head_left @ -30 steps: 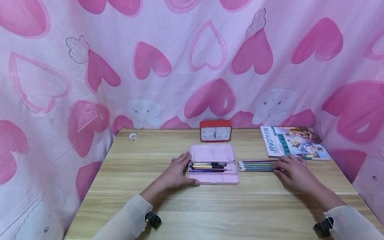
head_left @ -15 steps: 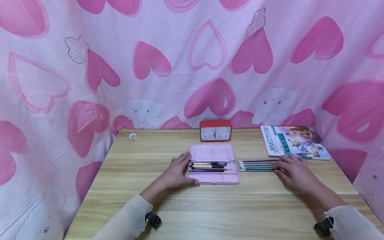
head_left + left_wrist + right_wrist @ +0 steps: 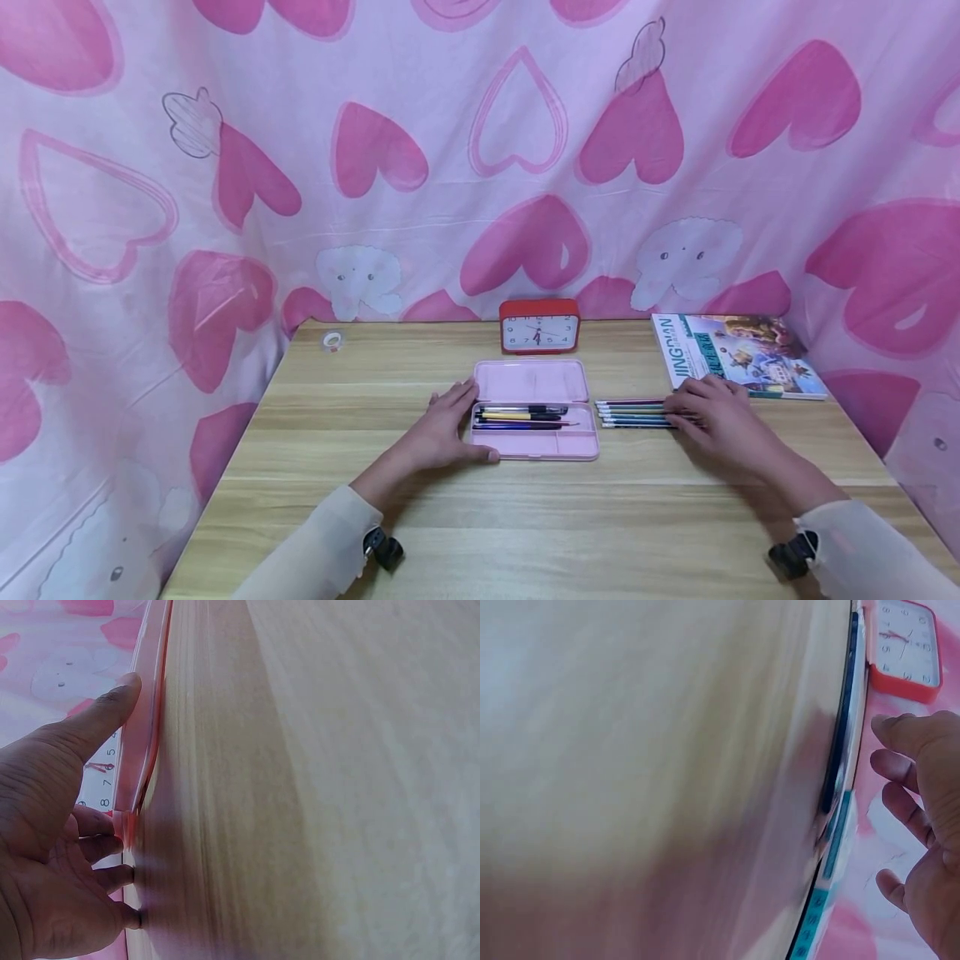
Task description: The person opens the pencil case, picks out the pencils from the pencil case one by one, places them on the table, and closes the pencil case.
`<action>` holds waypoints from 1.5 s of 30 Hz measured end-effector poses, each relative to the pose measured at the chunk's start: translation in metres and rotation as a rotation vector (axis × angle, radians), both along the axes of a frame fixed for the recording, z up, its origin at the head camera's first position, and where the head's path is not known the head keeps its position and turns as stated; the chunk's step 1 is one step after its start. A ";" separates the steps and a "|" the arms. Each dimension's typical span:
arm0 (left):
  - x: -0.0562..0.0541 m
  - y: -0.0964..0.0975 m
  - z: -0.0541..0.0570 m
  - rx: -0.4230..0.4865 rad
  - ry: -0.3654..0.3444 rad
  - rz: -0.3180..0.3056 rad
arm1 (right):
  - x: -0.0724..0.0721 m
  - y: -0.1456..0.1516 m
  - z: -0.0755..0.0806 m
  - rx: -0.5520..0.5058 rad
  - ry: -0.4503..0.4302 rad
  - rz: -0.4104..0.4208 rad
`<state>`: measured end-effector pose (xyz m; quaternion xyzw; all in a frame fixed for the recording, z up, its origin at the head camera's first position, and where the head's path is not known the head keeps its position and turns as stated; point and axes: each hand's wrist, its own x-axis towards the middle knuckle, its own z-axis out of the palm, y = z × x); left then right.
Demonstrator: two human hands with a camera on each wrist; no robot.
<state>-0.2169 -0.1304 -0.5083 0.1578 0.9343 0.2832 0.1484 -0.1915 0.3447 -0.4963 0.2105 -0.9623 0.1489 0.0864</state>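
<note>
A pink pencil case (image 3: 572, 447) lies with its lid up, several pens and a thin brush (image 3: 525, 426) in its tray. My left hand (image 3: 442, 425) rests at its left end, thumb along the front edge and the other fingers spread by the left side. In the left wrist view the thumb (image 3: 112, 709) lies straight against the case wall (image 3: 146, 712). To the right of the case, several pencils (image 3: 633, 414) lie side by side on the table. My right hand (image 3: 723, 421) is over their right part, hiding those ends. In the right wrist view its fingers (image 3: 904, 806) are loosely bent and apart.
Behind the case stands a red alarm clock (image 3: 539, 327). A magazine (image 3: 750, 354) lies at the back right, close behind the right hand. A small tape roll (image 3: 332, 341) sits at the back left of the wooden table (image 3: 525, 533). A heart-patterned curtain (image 3: 420, 225) hangs behind.
My right hand has shifted left along the pencils, covering more of them, and a little toward the magazine. The left hand, the case and the pencils have stayed in place.
</note>
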 end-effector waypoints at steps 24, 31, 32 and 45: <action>-0.001 -0.001 -0.003 0.006 -0.001 -0.002 | -0.036 -0.092 0.010 -0.048 -0.049 0.134; -0.001 -0.002 -0.003 0.006 0.005 -0.004 | -0.039 -0.114 0.011 -0.043 -0.042 0.198; -0.001 -0.002 -0.003 0.006 0.005 -0.005 | -0.039 -0.116 0.011 -0.042 -0.038 0.208; -0.001 -0.002 -0.002 0.010 0.002 -0.007 | -0.038 -0.138 0.008 0.025 -0.054 0.305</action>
